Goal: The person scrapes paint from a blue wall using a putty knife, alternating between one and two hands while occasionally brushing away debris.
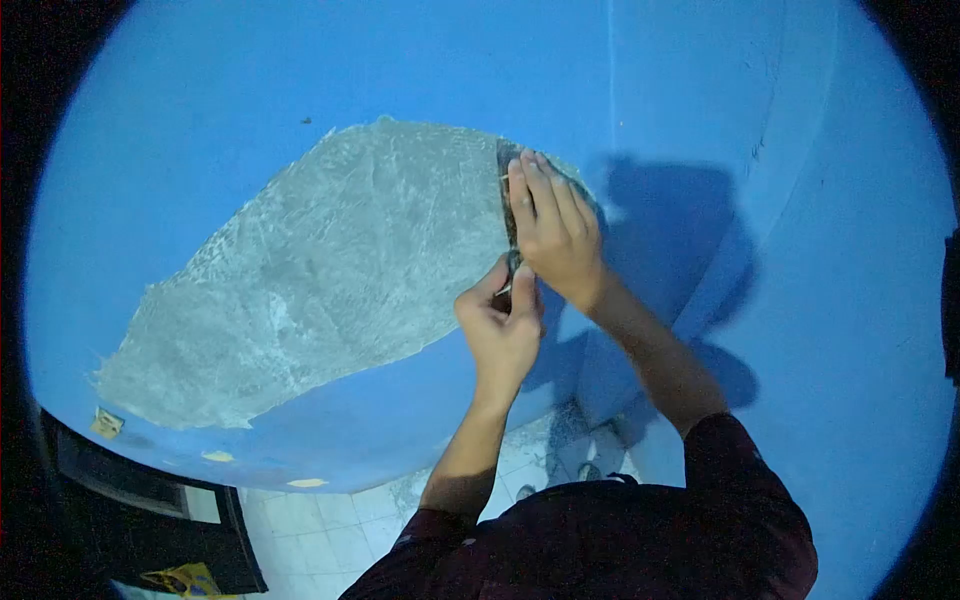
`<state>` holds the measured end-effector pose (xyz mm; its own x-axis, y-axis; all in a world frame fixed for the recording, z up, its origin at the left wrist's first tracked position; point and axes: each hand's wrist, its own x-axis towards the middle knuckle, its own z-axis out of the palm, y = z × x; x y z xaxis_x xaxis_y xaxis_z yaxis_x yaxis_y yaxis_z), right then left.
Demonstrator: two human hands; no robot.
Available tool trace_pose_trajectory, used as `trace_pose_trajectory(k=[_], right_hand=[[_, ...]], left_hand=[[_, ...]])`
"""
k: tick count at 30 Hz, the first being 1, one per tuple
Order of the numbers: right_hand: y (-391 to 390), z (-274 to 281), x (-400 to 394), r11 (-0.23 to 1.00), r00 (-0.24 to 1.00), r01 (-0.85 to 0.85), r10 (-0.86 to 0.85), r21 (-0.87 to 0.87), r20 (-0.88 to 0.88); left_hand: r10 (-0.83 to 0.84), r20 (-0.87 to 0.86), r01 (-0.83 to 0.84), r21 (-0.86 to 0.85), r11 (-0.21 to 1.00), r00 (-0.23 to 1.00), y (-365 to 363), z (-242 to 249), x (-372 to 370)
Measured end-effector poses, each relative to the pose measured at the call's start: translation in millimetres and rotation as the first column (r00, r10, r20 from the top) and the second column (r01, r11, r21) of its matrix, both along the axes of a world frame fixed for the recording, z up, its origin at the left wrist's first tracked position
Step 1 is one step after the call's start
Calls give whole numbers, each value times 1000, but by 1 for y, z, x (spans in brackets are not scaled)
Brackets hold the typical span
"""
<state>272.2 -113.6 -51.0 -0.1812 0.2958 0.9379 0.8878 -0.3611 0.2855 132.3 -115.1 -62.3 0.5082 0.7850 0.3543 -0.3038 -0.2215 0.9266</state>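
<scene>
A large grey rough patch (310, 270) covers part of the blue wall (400, 60). At its right end a dark flat tool (507, 200) lies against the wall. My right hand (562, 220) presses on the tool with its fingers stretched out over it, pointing up. Just below and to the left, my left hand (505, 310) grips the lower end of the tool between thumb and fingers. Most of the tool is hidden under both hands.
White floor tiles (325, 530) show below the wall. At the lower left are a dark frame (150, 500) and a yellow item (185, 578). A small beige box-like piece (107, 423) is on the wall at the left. A wall corner runs down right of the hands.
</scene>
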Motion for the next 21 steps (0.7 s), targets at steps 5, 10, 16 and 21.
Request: trace_pose_trajectory(k=[5,10,16,21], right_hand=[[-8,6,-3,1000,1000,18,-18,-8,9],[-8,2,-9,999,996,10,-13,-41,-83],[-44,-51,-28,979,955,-160,120,-127,-273],[-76,-166,-37,906,910,-212,47,-366,-411]], left_hand=[[-22,9,23,-24,999,1000,4,-6,4],[-49,-26,48,-39,998,998,8,7,-6],[29,-148,-8,145,989,989,34,9,-38],[76,-206,-24,242,970,976,54,34,-64]])
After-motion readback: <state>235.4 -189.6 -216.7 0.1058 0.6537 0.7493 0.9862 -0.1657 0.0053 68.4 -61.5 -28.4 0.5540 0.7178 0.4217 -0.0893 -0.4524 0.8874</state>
